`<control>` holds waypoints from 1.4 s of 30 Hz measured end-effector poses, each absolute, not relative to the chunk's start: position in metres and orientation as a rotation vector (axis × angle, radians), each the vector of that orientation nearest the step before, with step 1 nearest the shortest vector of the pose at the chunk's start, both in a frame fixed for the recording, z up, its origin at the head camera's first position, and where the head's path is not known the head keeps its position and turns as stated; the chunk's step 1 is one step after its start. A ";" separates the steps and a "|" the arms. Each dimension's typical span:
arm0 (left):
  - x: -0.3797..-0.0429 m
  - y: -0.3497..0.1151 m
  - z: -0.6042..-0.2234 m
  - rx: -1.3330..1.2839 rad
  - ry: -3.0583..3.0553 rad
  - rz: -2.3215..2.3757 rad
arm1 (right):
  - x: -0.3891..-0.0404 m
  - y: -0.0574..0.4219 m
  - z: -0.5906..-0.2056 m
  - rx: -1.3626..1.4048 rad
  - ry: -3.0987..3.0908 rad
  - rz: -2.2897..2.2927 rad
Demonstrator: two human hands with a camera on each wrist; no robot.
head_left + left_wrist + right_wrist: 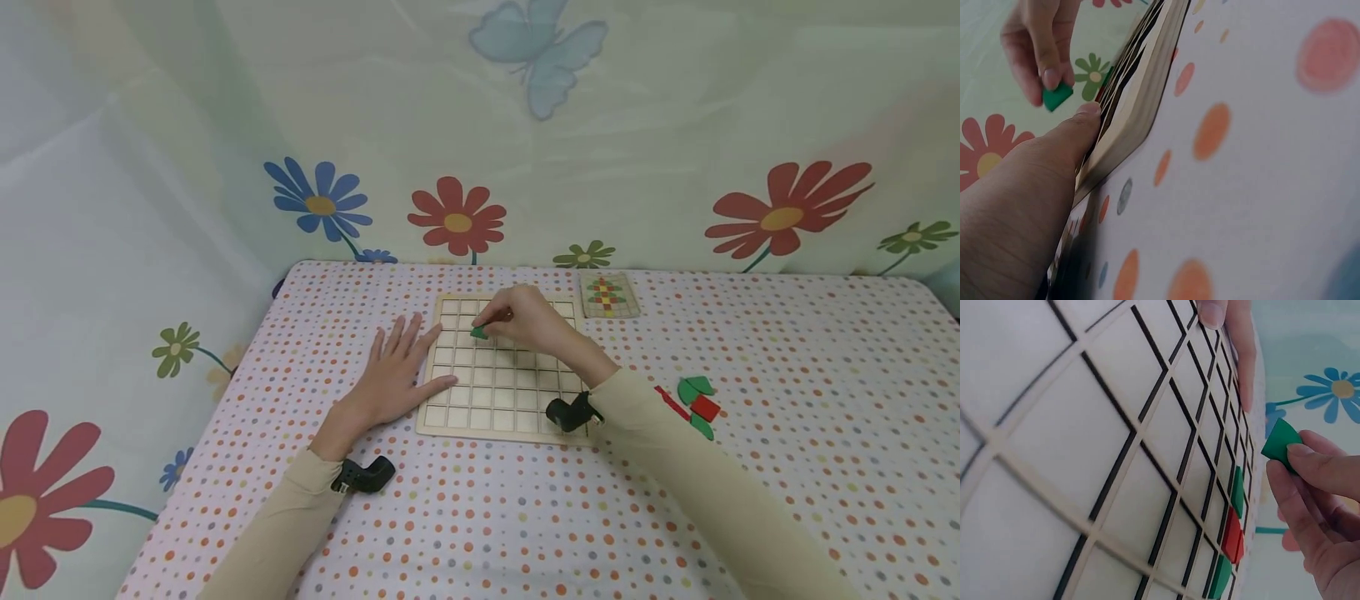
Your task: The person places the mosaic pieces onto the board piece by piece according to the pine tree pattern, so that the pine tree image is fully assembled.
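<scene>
My right hand [525, 321] pinches a small green piece with one curved edge [1280, 442] between thumb and fingertips. It holds the piece over the upper left part of a wooden grid board [487, 434]. In the right wrist view, a red piece [1232, 536] sits in the grid between two green pieces, one a green piece [1221, 576] nearer the camera; the right hand hides them in the head view. My left hand [393, 379] lies with fingers spread at the board's left edge, its thumb [1079, 128] resting over the rim.
A card with a tree pattern in coloured squares [611, 296] lies beyond the board's upper right corner. Right of my right forearm are loose pieces: several green ones [701, 427], a red square [705, 407] and a thin red strip [672, 403]. A dotted cloth [480, 533] covers the table.
</scene>
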State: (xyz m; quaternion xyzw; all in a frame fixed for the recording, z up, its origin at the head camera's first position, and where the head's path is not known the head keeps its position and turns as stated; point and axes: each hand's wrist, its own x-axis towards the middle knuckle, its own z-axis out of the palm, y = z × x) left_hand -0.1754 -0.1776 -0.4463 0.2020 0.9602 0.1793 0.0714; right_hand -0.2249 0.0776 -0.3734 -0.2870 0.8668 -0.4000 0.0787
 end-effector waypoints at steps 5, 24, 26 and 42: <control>-0.175 -0.176 -0.445 0.624 2.883 0.547 | -0.231 0.063 -0.380 -0.853 2.576 -1.134; -0.177 -0.174 -0.446 0.619 2.901 0.514 | -0.232 0.051 -0.383 -1.007 2.638 -0.880; -0.177 -0.175 -0.446 0.618 2.899 0.523 | -0.233 0.048 -0.382 -1.020 2.645 -0.842; -0.176 -0.177 -0.446 0.592 2.892 0.522 | -0.235 0.033 -0.380 -1.069 2.700 -0.556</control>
